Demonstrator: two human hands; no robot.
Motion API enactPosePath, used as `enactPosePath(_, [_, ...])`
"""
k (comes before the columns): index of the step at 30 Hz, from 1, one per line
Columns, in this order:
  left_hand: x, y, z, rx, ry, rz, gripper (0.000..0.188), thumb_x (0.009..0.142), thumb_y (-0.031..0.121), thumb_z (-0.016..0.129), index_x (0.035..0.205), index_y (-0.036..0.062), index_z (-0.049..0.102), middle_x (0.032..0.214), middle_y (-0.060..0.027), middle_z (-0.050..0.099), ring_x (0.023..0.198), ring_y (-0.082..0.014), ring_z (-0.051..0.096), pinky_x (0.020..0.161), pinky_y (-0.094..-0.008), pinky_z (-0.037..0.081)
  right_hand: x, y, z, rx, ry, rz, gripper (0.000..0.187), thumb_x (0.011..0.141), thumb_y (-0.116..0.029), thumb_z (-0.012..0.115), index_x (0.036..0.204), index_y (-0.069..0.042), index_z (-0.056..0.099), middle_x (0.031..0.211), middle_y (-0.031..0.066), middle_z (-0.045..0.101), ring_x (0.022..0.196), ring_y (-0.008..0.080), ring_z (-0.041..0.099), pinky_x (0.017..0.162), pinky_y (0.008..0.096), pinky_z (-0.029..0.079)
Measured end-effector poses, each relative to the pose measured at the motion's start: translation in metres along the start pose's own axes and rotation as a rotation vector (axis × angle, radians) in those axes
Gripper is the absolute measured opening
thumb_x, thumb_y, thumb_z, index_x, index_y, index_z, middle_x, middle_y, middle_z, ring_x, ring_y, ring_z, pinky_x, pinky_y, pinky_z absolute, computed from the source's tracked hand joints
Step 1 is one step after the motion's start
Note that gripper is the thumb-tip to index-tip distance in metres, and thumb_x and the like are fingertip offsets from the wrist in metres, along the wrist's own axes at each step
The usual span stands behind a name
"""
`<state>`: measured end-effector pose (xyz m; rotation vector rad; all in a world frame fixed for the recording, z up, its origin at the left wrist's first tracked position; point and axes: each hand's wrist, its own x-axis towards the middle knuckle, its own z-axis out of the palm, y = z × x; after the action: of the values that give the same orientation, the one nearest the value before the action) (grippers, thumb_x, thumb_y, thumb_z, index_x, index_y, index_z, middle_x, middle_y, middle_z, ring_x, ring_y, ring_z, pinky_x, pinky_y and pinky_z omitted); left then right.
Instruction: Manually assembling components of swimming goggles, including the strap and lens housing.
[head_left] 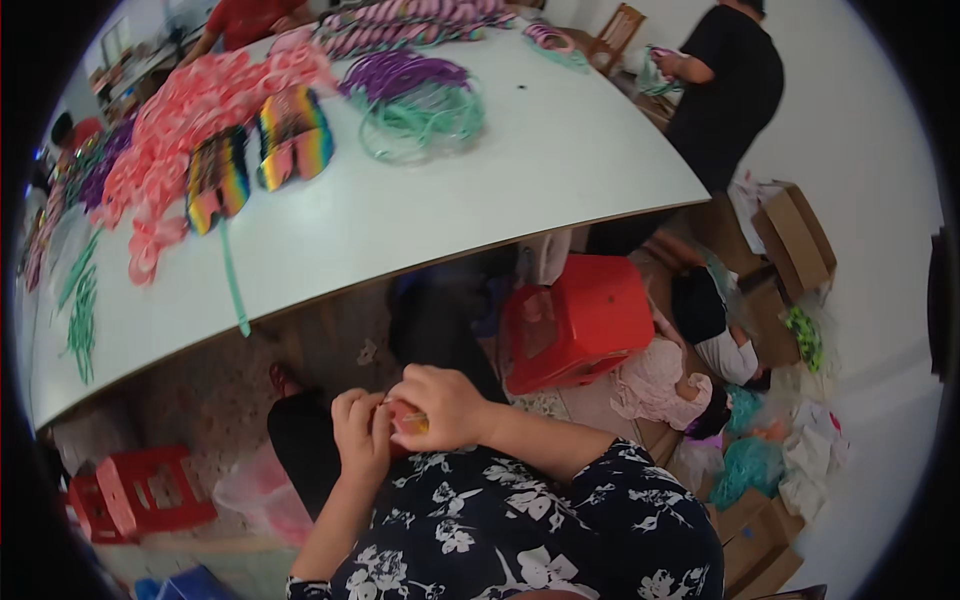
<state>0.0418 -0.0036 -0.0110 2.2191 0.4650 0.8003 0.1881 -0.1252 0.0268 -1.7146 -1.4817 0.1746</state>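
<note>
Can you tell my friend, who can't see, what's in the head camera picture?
A left hand and a right hand hold a small reddish thing, mostly covered. Beyond them, a white table carries pink loops, purple cords and green cords. A red stool is to the right.

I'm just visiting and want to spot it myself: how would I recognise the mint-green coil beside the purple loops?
Start with the big white table. Right of its two rainbow-edged pieces, find the mint-green coil, touching the near side of the purple loops. Unlike the straighter mint-green strands at the table's left end, it is a heap of wide, rounded loops.
</note>
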Motion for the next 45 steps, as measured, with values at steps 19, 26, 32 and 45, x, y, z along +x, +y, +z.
enactPosePath(19, [0.031, -0.020, -0.006, -0.654, 0.311, -0.669, 0.038, 0.106, 0.035, 0.051, 0.094, 0.0019, 0.065, 0.084, -0.0048, 0.066, 0.078, -0.0119, 0.061, 0.071, -0.0265, 0.046, -0.020, 0.000, -0.005, 0.098, 0.373, 0.117, 0.032, 0.071, -0.030, 0.084, 0.088, -0.009, 0.067, 0.078, 0.0076, 0.054, 0.065, 0.0256, 0.060, 0.058, 0.0339, 0.050])
enactPosePath(26, [-0.004, -0.010, 0.005, -1.076, 0.141, -0.736, 0.042, 0.100, 0.036, 0.058, 0.129, 0.0070, 0.056, 0.121, -0.0055, 0.063, 0.112, -0.0181, 0.059, 0.099, -0.0355, 0.044, -0.020, 0.013, -0.004, 0.153, 0.486, 0.276, 0.036, 0.078, -0.028, 0.084, 0.101, -0.005, 0.069, 0.084, 0.0059, 0.055, 0.070, 0.0159, 0.059, 0.064, 0.0291, 0.049])
enactPosePath(32, [0.007, 0.018, 0.014, -1.421, -0.208, -0.606, 0.041, 0.104, 0.028, 0.050, 0.137, 0.0033, 0.048, 0.132, -0.0121, 0.057, 0.123, -0.0248, 0.055, 0.107, -0.0406, 0.042, -0.020, -0.003, 0.014, 0.299, 0.352, 0.261, 0.051, 0.077, -0.038, 0.085, 0.110, -0.004, 0.068, 0.089, 0.0091, 0.056, 0.077, 0.0216, 0.061, 0.070, 0.0319, 0.051])
enactPosePath(45, [0.002, 0.019, 0.022, -1.147, 0.105, -0.712, 0.035, 0.090, 0.007, 0.066, 0.121, 0.0018, 0.051, 0.111, -0.0081, 0.063, 0.095, -0.0143, 0.064, 0.080, -0.0282, 0.052, -0.010, -0.005, -0.001, -0.092, 0.147, 0.114, 0.055, 0.074, -0.050, 0.080, 0.109, -0.009, 0.075, 0.102, 0.0080, 0.060, 0.094, 0.0279, 0.057, 0.082, 0.0396, 0.049])
